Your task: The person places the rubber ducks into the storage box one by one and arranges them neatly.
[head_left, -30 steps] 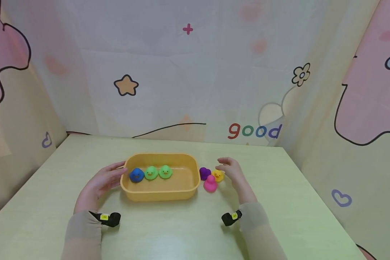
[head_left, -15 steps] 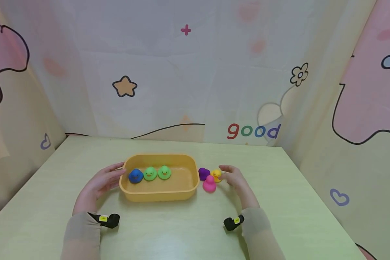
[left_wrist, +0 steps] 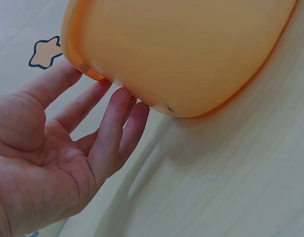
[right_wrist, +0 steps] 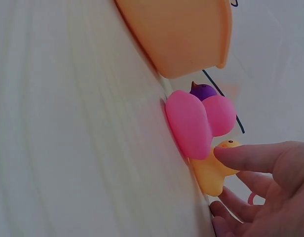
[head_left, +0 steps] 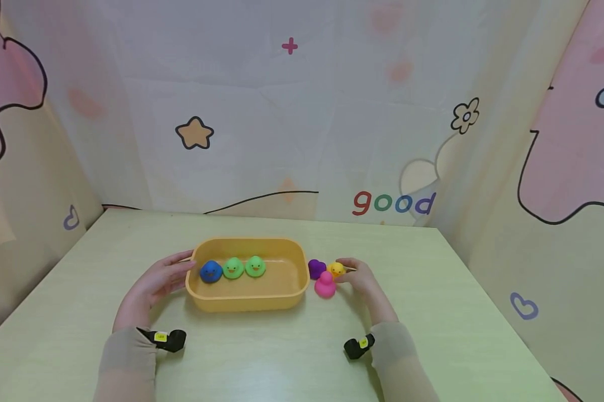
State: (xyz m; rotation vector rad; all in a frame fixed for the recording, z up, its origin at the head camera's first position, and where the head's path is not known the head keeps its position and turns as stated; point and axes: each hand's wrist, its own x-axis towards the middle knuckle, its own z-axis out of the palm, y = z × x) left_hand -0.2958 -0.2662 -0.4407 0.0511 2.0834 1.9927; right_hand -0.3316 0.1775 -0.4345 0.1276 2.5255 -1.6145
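Note:
At the left end of the yellow plastic tub [head_left: 246, 302], my left hand [head_left: 161, 279] holds the rim, thumb at its edge and fingertips against the outer wall [left_wrist: 191, 59]. Inside the tub sit a blue rubber duck [head_left: 211, 272] and two green rubber ducks [head_left: 233, 268], in a row. My right hand [head_left: 364, 280] has thumb and fingers on either side of a yellow rubber duck [right_wrist: 207, 177] standing on the table. Beside that duck are a pink rubber duck [head_left: 325, 285] and a purple one [head_left: 317, 269], close to the tub's right end.
The pale table [head_left: 261, 357] runs back to a printed cloth [head_left: 302, 111] that surrounds it on three sides. A black wrist camera [head_left: 170, 340] is strapped at the left sleeve, and another [head_left: 358, 347] at the right.
My right hand has come down beside the yellow duck, its thumb and fingers now straddling it. The left hand, the tub and the ducks in it have kept their places.

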